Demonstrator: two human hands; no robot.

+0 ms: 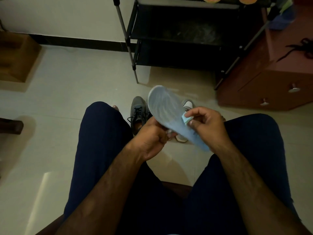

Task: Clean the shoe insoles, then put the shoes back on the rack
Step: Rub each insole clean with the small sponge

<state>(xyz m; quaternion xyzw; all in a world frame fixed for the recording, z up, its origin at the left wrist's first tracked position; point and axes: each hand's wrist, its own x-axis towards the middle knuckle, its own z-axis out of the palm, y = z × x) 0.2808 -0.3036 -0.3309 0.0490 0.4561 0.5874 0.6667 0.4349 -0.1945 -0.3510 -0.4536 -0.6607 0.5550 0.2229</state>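
A light blue insole (166, 110) is held up between my knees, its toe pointing away from me. My left hand (150, 136) grips its left edge near the middle. My right hand (205, 123) pinches a small pale cloth (187, 118) against the insole's right side. Below on the floor stand a grey laced shoe (138, 112) and a second grey shoe with a white toe (187, 105), mostly hidden behind the insole and my hands. The black shoe rack (186, 41) stands ahead, its lower shelves dark.
A reddish-brown drawer chest (271, 78) sits to the right of the rack, with black laces (303, 50) on top. A wooden block (17, 58) lies at the far left by the wall. My dark-trousered legs frame the tiled floor.
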